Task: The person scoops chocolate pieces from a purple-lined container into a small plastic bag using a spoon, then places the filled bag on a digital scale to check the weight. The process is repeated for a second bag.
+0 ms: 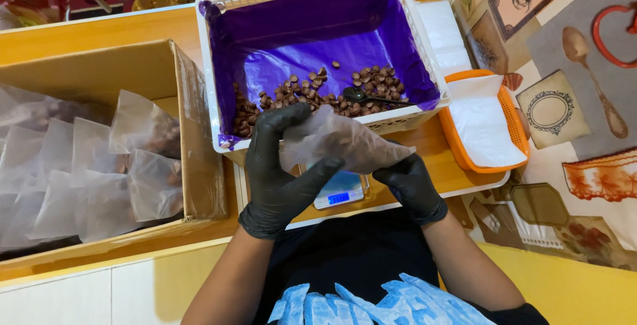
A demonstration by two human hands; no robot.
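Landmark: white basket [211,109] with purple liner.
Contents: brown round pieces [312,93] and a dark spoon [361,95] lie inside the basket.
Left of basket: cardboard box [199,159] holding filled clear bags [93,172].
Right of basket: orange tray [511,119] with white sheets.
Below basket: small digital scale [340,195].
Support: wooden table [86,33].

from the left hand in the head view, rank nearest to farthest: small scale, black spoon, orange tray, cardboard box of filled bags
Measured from the left hand:
1. Small scale, just beside it, under the bag held in both hands.
2. Black spoon, up in the purple-lined basket.
3. Cardboard box, out to the side; its near wall is close to call against the spoon.
4. Orange tray, far opposite side.
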